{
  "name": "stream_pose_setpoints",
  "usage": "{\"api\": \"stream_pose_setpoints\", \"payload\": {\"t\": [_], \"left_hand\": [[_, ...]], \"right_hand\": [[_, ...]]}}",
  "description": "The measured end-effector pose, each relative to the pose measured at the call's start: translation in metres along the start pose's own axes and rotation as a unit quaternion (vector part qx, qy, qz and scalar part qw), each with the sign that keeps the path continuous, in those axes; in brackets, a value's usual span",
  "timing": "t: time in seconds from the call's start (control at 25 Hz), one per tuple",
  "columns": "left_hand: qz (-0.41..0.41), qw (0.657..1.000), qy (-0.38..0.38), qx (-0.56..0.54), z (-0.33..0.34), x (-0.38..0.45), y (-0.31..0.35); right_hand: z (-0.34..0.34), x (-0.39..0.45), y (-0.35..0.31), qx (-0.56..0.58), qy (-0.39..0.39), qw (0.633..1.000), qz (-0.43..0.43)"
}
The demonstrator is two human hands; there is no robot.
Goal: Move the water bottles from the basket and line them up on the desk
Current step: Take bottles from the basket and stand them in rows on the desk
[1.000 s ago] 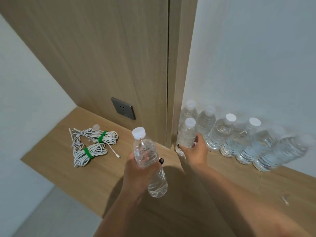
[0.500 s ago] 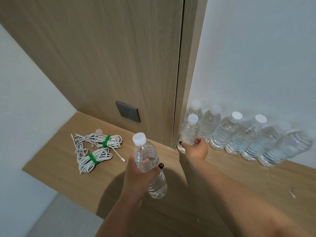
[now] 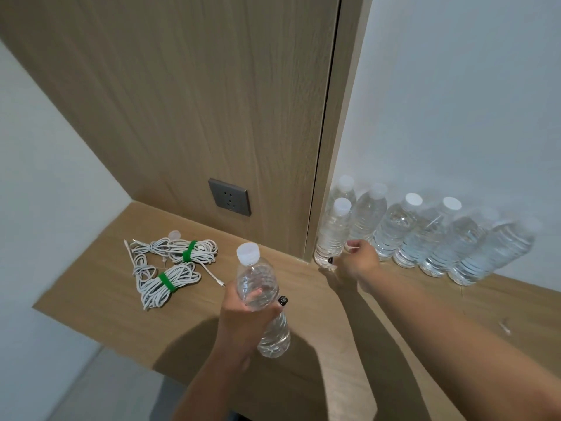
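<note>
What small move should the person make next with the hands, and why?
Probably let the right hand release the front bottle, which already stands on the desk at the row's left end; then the bottle in the left hand can follow.

Left hand [image 3: 243, 317] grips a water bottle [image 3: 262, 299] above the desk [image 3: 100, 287]; right hand [image 3: 359, 262] touches the front bottle [image 3: 334, 235].

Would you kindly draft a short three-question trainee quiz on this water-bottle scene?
1. True or false: the left hand holds a capped bottle above the desk.
2. Which does the right hand touch?
A. front corner bottle
B. cable bundles
C. wall socket
3. Fill in: the cable bundles are tied with ____ straps.

Key: 1 true; 2 A; 3 green.
</note>
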State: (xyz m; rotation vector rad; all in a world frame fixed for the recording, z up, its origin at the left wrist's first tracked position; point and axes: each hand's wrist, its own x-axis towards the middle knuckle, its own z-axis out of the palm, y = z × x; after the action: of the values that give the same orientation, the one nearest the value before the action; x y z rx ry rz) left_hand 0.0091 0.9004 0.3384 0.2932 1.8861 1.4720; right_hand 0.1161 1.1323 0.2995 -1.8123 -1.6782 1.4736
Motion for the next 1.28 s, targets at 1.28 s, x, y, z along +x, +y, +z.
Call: {"api": "stream_pose_setpoints", "payload": {"t": [1.28], "left_hand": [[0.178, 0.921, -0.244, 0.244, 0.154, 0.049, 0.012]], "right_hand": [[-0.122, -0.048, -0.049, -0.254, -0.128, 0.899, -0.334]]}}
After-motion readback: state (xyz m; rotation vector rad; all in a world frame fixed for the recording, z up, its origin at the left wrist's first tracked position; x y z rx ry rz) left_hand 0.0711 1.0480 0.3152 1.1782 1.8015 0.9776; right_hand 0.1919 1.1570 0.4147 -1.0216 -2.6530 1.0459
